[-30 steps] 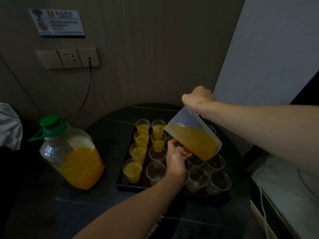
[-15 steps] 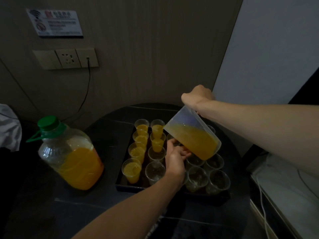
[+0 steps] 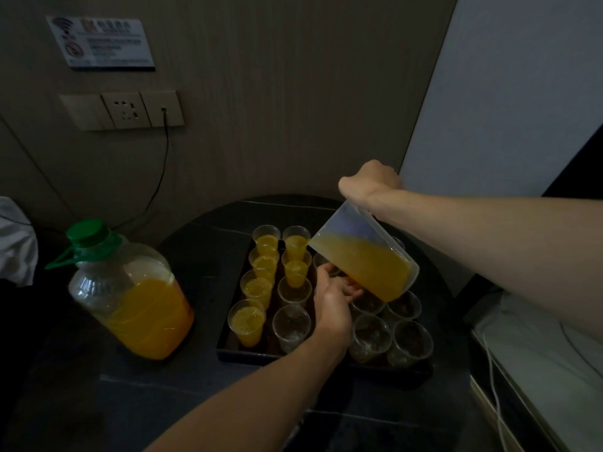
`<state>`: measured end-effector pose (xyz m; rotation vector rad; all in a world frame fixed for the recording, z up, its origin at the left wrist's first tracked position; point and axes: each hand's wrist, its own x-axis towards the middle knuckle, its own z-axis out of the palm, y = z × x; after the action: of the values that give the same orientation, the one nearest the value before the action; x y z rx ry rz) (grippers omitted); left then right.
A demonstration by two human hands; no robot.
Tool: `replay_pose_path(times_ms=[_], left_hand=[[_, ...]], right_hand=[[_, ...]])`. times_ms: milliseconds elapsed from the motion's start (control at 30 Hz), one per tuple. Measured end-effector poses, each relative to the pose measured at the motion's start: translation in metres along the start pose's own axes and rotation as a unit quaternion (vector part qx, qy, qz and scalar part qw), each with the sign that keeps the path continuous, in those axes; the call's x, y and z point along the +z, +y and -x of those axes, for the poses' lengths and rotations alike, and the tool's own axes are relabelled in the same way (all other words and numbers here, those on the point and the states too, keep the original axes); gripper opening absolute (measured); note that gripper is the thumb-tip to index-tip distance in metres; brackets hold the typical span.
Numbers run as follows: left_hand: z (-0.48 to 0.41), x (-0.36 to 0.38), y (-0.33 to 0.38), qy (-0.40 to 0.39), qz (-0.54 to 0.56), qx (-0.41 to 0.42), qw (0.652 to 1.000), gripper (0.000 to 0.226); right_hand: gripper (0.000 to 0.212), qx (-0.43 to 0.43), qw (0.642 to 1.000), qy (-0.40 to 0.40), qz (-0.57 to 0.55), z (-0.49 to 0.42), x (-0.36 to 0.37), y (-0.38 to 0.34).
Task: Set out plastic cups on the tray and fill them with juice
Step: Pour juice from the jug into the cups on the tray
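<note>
The right hand (image 3: 368, 184) still grips the clear jug (image 3: 362, 256) and tips it to the left, the same as a moment ago. The juice inside sits right at the spout, above the tray (image 3: 248, 355). The left hand (image 3: 332, 305) has stayed under the jug, fingers curled round a cup (image 3: 321, 258) that is mostly hidden. The left cups (image 3: 248, 321) are full of juice and the right cups (image 3: 409, 340) look empty. The big bottle (image 3: 130, 298) stands left of the tray on the dark table (image 3: 195, 402)

Dim room: brownish wall (image 3: 277, 93) with sockets (image 3: 125, 109), seemingly round dark table (image 3: 208, 246).
</note>
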<state>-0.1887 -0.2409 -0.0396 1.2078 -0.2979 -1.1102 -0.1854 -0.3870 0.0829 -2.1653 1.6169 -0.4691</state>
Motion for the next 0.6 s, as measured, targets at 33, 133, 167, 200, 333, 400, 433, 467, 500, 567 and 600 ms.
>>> replay_pose_path(times_ms=[33, 133, 167, 200, 333, 400, 433, 467, 500, 567, 600], left_hand=[[0.0002, -0.0001, 0.0001, -0.002, 0.001, 0.001, 1.000, 0.051], [0.0002, -0.0005, 0.0013, -0.006, 0.004, 0.003, 1.000, 0.066], [0.0001, -0.0003, 0.0010, -0.007, 0.005, 0.002, 1.000, 0.068], [-0.0001, -0.0002, 0.0009, -0.007, 0.004, 0.000, 1.000, 0.069], [-0.0030, 0.0008, -0.0014, -0.014, -0.005, -0.003, 1.000, 0.072], [-0.0038, 0.0019, -0.0027, -0.012, -0.012, -0.001, 1.000, 0.070], [-0.0034, 0.0024, -0.0031, -0.010, -0.015, 0.000, 1.000, 0.069], [-0.0034, 0.0025, -0.0035, -0.010, -0.016, 0.002, 1.000, 0.067], [-0.0034, 0.0026, -0.0040, -0.010, -0.018, 0.004, 1.000, 0.067], [-0.0032, 0.0031, -0.0042, -0.014, -0.019, 0.006, 1.000, 0.066], [-0.0032, 0.0034, -0.0044, -0.016, -0.018, 0.006, 1.000, 0.066]], right_hand=[[0.025, 0.000, 1.000, 0.002, 0.002, 0.0001, 0.0001, -0.0001], [0.025, -0.001, 1.000, 0.001, 0.003, -0.0001, 0.0005, 0.0000], [0.025, 0.000, 1.000, 0.002, 0.002, 0.0003, 0.0000, 0.0003], [0.025, 0.001, 1.000, 0.003, 0.002, 0.0002, -0.0003, 0.0002], [0.025, 0.005, 1.000, 0.004, -0.004, 0.0001, -0.0007, 0.0009], [0.025, 0.005, 1.000, 0.007, -0.003, 0.0002, -0.0009, 0.0021], [0.026, 0.005, 1.000, 0.007, -0.002, 0.0008, -0.0010, 0.0027], [0.026, 0.006, 1.000, 0.006, -0.002, 0.0009, -0.0012, 0.0031], [0.026, 0.007, 1.000, 0.004, -0.001, 0.0012, -0.0015, 0.0035], [0.027, 0.010, 1.000, 0.007, -0.001, 0.0010, -0.0021, 0.0035], [0.027, 0.011, 1.000, 0.010, 0.000, 0.0009, -0.0022, 0.0033]])
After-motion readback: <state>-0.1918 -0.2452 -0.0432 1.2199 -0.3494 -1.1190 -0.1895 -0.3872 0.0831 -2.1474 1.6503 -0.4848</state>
